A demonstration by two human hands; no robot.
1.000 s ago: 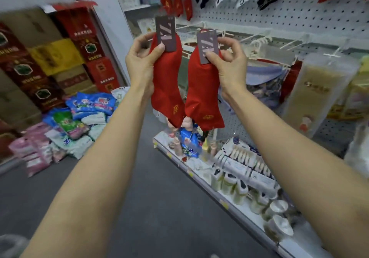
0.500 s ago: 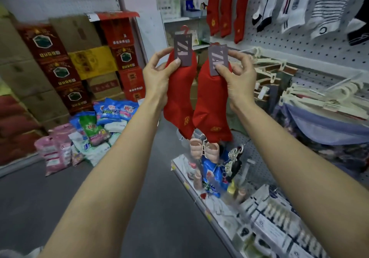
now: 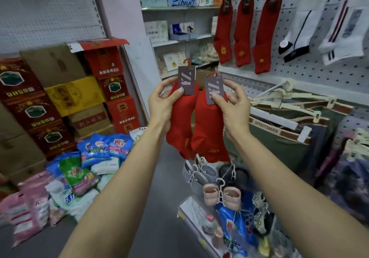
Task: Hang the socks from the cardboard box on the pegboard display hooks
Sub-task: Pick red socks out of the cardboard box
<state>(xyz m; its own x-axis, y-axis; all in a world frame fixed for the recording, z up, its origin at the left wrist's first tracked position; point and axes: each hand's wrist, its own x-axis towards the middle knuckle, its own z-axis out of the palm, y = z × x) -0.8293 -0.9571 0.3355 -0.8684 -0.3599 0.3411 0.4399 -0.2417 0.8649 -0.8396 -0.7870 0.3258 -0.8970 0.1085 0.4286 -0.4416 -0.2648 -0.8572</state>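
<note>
I hold two pairs of red socks up in front of me, side by side. My left hand [image 3: 162, 102] pinches the grey card label of the left red sock pair [image 3: 180, 124]. My right hand [image 3: 232, 106] pinches the label of the right red sock pair [image 3: 207, 132]. Each label has a small red hook on top. On the white pegboard [image 3: 319, 64] up to the right, three red sock pairs [image 3: 242, 32] hang in a row, with white striped socks [image 3: 327, 24] beside them. The cardboard box is not in view.
Below the pegboard, garments on white hangers [image 3: 289, 106] jut out from the rack. A low shelf [image 3: 191, 211] holds small goods. Stacked red and yellow cartons [image 3: 69, 98] and detergent bags [image 3: 83, 170] line the left. Grey floor [image 3: 155, 217] lies between.
My view has tilted up and turned, so the pegboard with hung red socks now fills the upper right. Both hands keep their pinch on the two sock labels, a bit lower in view.
</note>
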